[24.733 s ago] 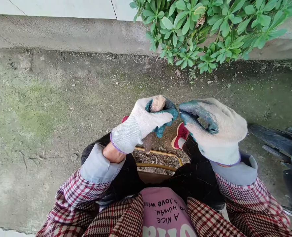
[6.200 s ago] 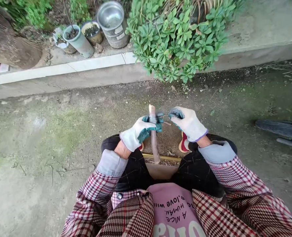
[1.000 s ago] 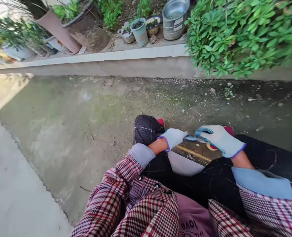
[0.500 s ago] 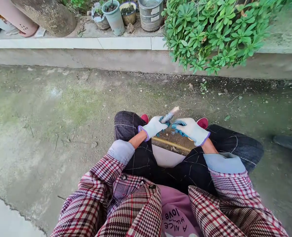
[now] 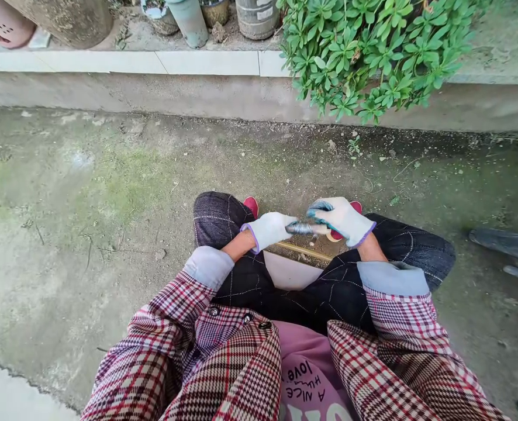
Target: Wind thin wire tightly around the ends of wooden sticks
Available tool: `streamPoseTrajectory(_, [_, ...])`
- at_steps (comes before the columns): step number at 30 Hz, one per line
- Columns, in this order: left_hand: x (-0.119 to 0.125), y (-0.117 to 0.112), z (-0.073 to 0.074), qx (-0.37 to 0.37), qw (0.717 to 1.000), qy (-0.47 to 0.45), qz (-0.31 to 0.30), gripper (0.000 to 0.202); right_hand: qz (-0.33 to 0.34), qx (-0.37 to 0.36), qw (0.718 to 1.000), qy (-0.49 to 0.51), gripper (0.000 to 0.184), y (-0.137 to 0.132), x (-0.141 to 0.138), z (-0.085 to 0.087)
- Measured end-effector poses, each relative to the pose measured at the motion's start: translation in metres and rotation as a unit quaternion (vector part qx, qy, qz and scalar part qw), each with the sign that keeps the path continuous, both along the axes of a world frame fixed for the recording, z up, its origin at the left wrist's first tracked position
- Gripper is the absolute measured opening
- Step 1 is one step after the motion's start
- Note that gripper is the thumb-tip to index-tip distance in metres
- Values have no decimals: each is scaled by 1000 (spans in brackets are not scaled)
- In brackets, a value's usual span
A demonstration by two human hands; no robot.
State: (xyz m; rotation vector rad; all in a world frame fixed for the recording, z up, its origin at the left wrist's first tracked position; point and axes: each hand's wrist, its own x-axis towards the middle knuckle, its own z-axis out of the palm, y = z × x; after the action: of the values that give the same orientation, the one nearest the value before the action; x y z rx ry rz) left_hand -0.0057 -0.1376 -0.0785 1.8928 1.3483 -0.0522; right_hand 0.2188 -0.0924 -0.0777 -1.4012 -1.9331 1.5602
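Note:
My left hand (image 5: pixel 270 230), in a white work glove with blue-coated fingers and a purple cuff, is closed around one end of a wooden stick wound with silvery wire (image 5: pixel 301 228). The stick lies nearly level, its bare pale end pointing right. Beside that end is my right hand (image 5: pixel 342 217), gloved alike. Its blue fingers are curled in just above the stick, and whatever they may pinch is hidden or too fine to see. Both hands are over the gap between my bent knees.
A thin yellowish rod (image 5: pixel 305 251) runs across below my hands, near a pale panel (image 5: pixel 290 272) between my legs. Ahead stands a low tiled ledge (image 5: pixel 206 62) with pots and a leafy bush (image 5: pixel 373 55). A dark shoe-like shape (image 5: pixel 504 242) is at the right.
The stick has swung from pointing up and away to lying level toward the right. My right hand has risen slightly and now curls above its bare end. The view has shifted a little.

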Motion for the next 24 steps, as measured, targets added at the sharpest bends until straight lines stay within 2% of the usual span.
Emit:
streamPoseTrajectory(1, [-1, 2, 1, -3, 999, -42, 24, 18, -37, -7, 999, 7, 18, 0, -3, 1])
streamPoseTrajectory(3, [-3, 5, 0, -18, 985, -128, 110, 20, -88, -33, 995, 26, 19, -3, -11, 5])
streamPoseTrajectory(5, [-4, 9, -2, -27, 962, -177, 205, 25, -83, -51, 994, 41, 22, -8, -19, 8])
streamPoseTrajectory(7, [-4, 11, -6, -20, 955, -160, 250, 29, -57, -56, 996, 47, 26, -13, -25, 11])
streamPoseTrajectory(11, [-3, 11, -13, 7, 985, -13, 174, 28, 1, -77, 997, 32, 30, -19, -23, 16])
streamPoseTrajectory(13, [-1, 8, -16, 8, 991, 23, 135, 23, 34, -52, 998, 12, 30, -19, -17, 17])
streamPoseTrajectory(17, [5, -3, -16, -2, 995, 78, 61, 30, 69, 23, 997, -38, 27, -15, -8, 14])
streamPoseTrajectory(20, [5, -8, -11, -13, 998, 58, 13, 24, 48, 49, 996, -58, 27, -8, -6, 8])
streamPoseTrajectory(24, [-1, 0, 0, -18, 1000, -16, -2, 11, -40, 12, 999, -9, 24, 0, -6, 4])
